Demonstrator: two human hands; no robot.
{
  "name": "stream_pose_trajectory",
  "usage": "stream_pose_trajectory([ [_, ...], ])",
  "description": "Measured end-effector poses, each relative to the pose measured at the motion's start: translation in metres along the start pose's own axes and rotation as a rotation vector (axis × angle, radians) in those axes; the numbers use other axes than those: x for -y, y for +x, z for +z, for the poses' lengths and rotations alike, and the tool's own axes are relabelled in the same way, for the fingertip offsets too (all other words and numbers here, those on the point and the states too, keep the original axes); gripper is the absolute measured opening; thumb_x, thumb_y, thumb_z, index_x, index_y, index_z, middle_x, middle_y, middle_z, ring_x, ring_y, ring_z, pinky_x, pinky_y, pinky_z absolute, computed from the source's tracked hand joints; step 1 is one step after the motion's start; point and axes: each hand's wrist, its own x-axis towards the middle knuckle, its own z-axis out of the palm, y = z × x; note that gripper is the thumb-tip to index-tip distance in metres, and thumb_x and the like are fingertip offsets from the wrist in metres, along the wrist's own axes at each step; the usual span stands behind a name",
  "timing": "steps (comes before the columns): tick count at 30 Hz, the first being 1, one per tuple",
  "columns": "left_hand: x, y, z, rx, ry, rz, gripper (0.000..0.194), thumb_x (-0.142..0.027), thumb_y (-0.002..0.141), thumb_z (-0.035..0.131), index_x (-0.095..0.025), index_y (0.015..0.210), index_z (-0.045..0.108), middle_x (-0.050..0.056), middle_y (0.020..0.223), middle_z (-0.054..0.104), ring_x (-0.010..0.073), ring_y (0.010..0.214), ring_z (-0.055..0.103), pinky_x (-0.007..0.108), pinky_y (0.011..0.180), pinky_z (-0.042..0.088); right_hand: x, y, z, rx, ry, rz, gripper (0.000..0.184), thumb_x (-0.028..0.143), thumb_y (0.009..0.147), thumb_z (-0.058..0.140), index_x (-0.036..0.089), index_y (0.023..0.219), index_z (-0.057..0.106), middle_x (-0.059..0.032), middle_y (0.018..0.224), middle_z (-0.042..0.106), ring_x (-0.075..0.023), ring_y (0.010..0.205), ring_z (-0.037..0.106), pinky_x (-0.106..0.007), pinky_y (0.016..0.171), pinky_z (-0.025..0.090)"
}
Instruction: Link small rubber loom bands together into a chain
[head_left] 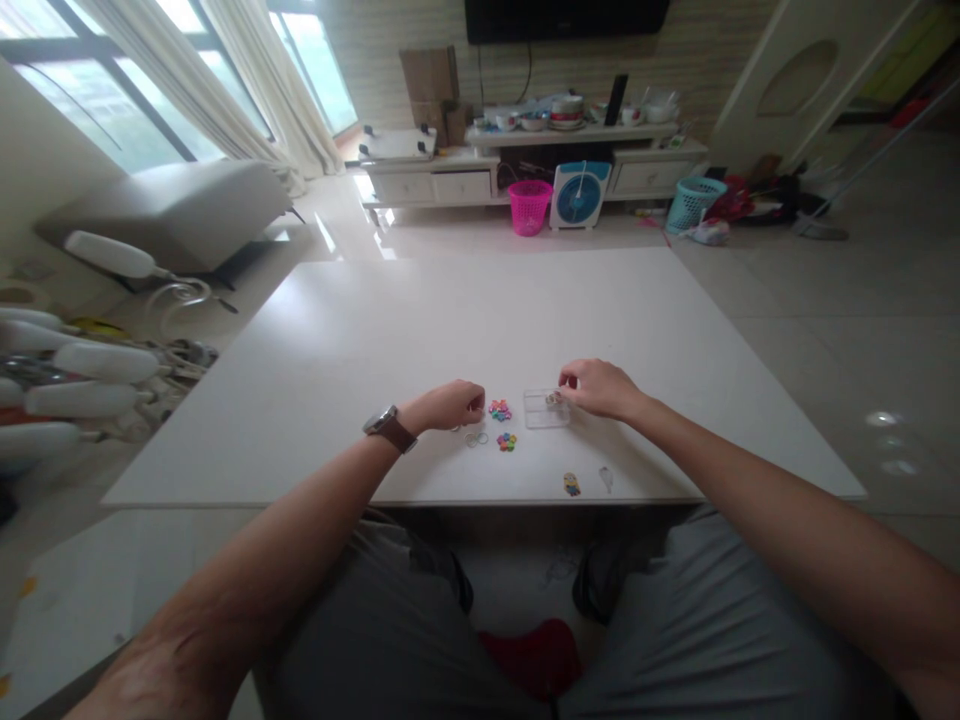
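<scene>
My left hand (459, 402), fingers curled together, rests low over the white table (442, 320); whatever its fingertips hold is hidden. Just below it lie thin metal rings (472, 440). To its right is a cluster of shiny multicoloured pieces (499, 410), with a second colourful cluster (507, 442) nearer me. My right hand (598, 388) is closed at the right side of a clear compartment box (535, 421); what its fingers pinch is too small to tell. Small metallic pieces (553, 398) sit in the box, close to those fingertips.
Near the table's front edge lie a yellow-and-blue cartoon figure (571, 484) and a small silvery or clear piece (606, 479). Across the floor stand a pink basket (530, 208), a box fan (580, 196) and a light-blue basket (694, 203). A white-armed lamp (112, 254) stands left.
</scene>
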Motion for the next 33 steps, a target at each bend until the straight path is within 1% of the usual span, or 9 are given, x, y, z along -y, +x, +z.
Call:
stream_pose_trajectory([
  [3,-0.006,0.0,-0.005,0.007,-0.165,0.049,0.011,-0.019,0.076,0.056,-0.016,0.08,0.065,0.001,0.067,0.066,0.0119,0.056,0.055,0.023,0.052,0.037,0.002,-0.001,0.0,-0.031,-0.007,-0.017,0.023,0.035,0.083,0.055,0.023,0.095,0.071,-0.0036,0.104,0.072,-0.0196,0.088,0.064,-0.027,0.069,0.043],
  [6,-0.007,0.0,-0.004,-0.011,-0.304,0.05,0.014,-0.024,0.08,0.057,-0.016,0.086,0.066,0.001,0.067,0.067,0.0115,0.058,0.059,0.021,0.054,0.041,0.001,-0.001,0.002,-0.026,0.0,-0.025,0.028,0.036,0.083,0.055,0.021,0.101,0.07,-0.006,0.112,0.07,-0.021,0.093,0.064,-0.028,0.073,0.044],
  [10,-0.001,0.002,-0.001,-0.031,-0.386,0.041,0.019,-0.03,0.081,0.062,-0.015,0.089,0.069,0.004,0.07,0.07,0.0127,0.062,0.063,0.022,0.055,0.046,0.0,0.0,0.005,0.055,0.022,0.003,0.029,0.038,0.085,0.054,0.023,0.102,0.071,-0.0041,0.103,0.073,-0.0203,0.09,0.065,-0.028,0.071,0.044],
  [13,0.002,0.003,0.003,-0.037,-0.475,0.045,0.021,-0.032,0.08,0.065,-0.014,0.09,0.069,0.005,0.073,0.071,0.0141,0.065,0.066,0.023,0.058,0.049,0.0,0.0,0.006,0.081,0.013,0.002,0.025,0.036,0.083,0.055,0.025,0.098,0.072,-0.0028,0.098,0.074,-0.0194,0.086,0.065,-0.027,0.069,0.043],
  [17,-0.002,0.007,0.009,-0.083,-0.592,0.039,0.023,-0.033,0.078,0.068,-0.012,0.09,0.068,0.005,0.072,0.07,0.0146,0.065,0.067,0.023,0.058,0.05,0.0,0.0,0.007,0.085,0.009,-0.003,0.02,0.035,0.081,0.057,0.026,0.09,0.073,-0.0017,0.093,0.074,-0.0191,0.082,0.064,-0.026,0.065,0.042],
  [20,-0.011,0.011,0.016,-0.114,-0.67,0.045,0.021,-0.031,0.078,0.069,-0.012,0.086,0.067,0.005,0.072,0.071,0.0139,0.065,0.066,0.023,0.059,0.05,0.002,-0.001,0.004,0.02,0.043,-0.011,0.018,0.032,0.079,0.058,0.025,0.087,0.073,-0.0012,0.09,0.074,-0.0187,0.081,0.064,-0.026,0.065,0.041],
  [23,-0.023,0.014,0.022,-0.166,-0.778,0.046,0.021,-0.03,0.077,0.072,-0.011,0.085,0.066,0.007,0.073,0.072,0.014,0.068,0.068,0.025,0.064,0.053,0.012,-0.004,-0.001,-0.078,0.177,-0.07,0.018,0.03,0.082,0.056,0.022,0.086,0.072,-0.0018,0.088,0.073,-0.0162,0.077,0.062,-0.026,0.067,0.042],
  [28,-0.04,0.014,0.025,-0.266,-0.895,0.019,0.022,-0.028,0.075,0.075,-0.011,0.084,0.065,0.006,0.07,0.071,0.0135,0.067,0.067,0.024,0.062,0.052,0.041,-0.016,-0.003,-0.044,0.58,-0.256,0.024,0.038,0.086,0.057,0.018,0.089,0.071,-0.0024,0.08,0.071,-0.0139,0.072,0.061,-0.024,0.066,0.045],
  [33,-0.046,0.012,0.027,-0.254,-0.989,0.029,0.021,-0.025,0.074,0.076,-0.012,0.082,0.061,0.005,0.069,0.07,0.0145,0.069,0.069,0.024,0.064,0.053,0.054,-0.021,0.007,-0.096,0.706,-0.225,0.017,0.032,0.081,0.061,0.017,0.087,0.068,-0.0014,0.074,0.067,-0.0131,0.069,0.061,-0.023,0.063,0.045],
])
